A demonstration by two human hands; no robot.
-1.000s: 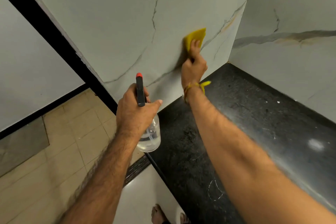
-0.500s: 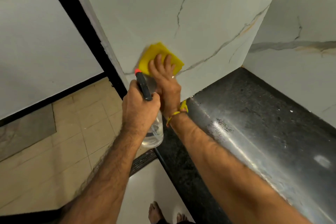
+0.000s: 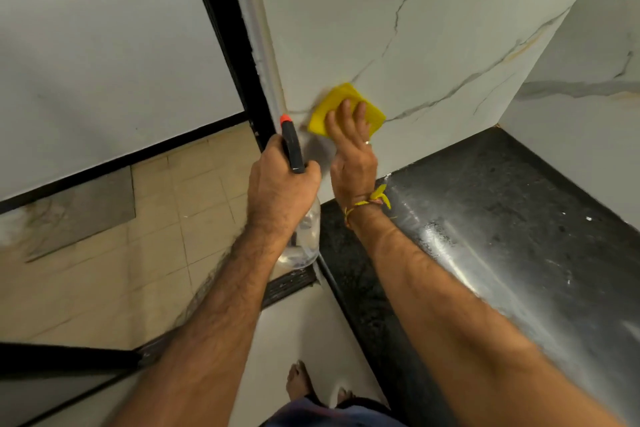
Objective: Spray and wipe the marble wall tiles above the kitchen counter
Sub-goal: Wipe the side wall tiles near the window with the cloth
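Clear plastic first: the spray bottle (image 3: 304, 236) in my left hand (image 3: 277, 184) holds a clear liquid low in its belly. It stands nearly upright, long axis running up, its black head with the orange nozzle tip (image 3: 285, 118) aimed up toward the marble wall tile (image 3: 433, 28). My left hand is clenched round the bottle's neck, just off the left end of the black granite counter (image 3: 502, 201). Beside it my right hand (image 3: 351, 156), a yellow thread (image 3: 375, 199) at its wrist, lies flat with fingers nearly straight, pressing the yellow cloth (image 3: 341, 99) against the tile near its left edge, above the counter's back edge.
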